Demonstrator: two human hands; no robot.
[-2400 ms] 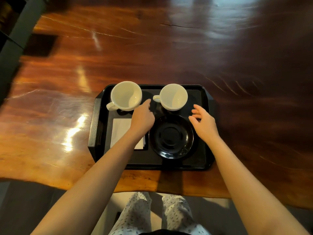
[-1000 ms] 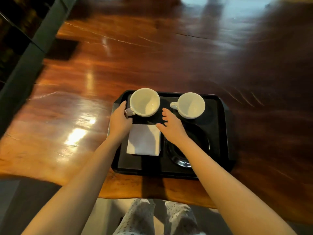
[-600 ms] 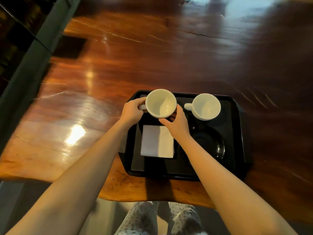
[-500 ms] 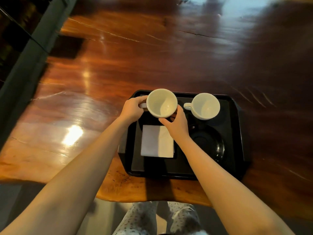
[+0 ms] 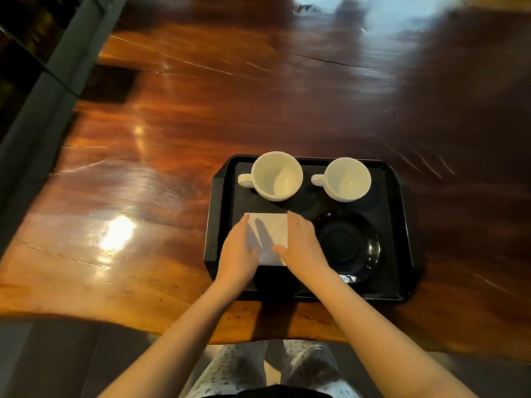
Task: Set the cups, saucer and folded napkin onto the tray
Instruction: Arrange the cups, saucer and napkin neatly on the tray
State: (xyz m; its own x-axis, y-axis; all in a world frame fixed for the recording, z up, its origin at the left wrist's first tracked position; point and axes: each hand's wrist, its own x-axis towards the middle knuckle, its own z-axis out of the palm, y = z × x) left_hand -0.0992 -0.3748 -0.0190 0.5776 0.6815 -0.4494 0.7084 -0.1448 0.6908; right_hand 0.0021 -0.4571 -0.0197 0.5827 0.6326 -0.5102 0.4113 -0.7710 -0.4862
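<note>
The black tray [image 5: 215, 222] lies near the table's front edge. Two white cups stand upright along its far side, the left cup [image 5: 277, 176] and the right cup [image 5: 348, 179], both handles pointing left. A black saucer [image 5: 349, 249] lies at the near right of the tray. The white folded napkin [image 5: 268, 232] lies flat at the near left, in front of the left cup. My left hand [image 5: 238, 254] lies along its left edge and my right hand [image 5: 301, 245] covers its right edge. Both thumbs rest on top of the napkin.
The glossy wooden table [image 5: 161, 173] stretches left and beyond the tray, with bright reflections. A dark grey ledge [image 5: 34, 110] runs along the far left. My knees in patterned trousers [image 5: 273, 366] sit below the table's front edge.
Both hands have let go of the left cup and drawn back toward me onto the napkin. The left cup now stands alone at the tray's far left.
</note>
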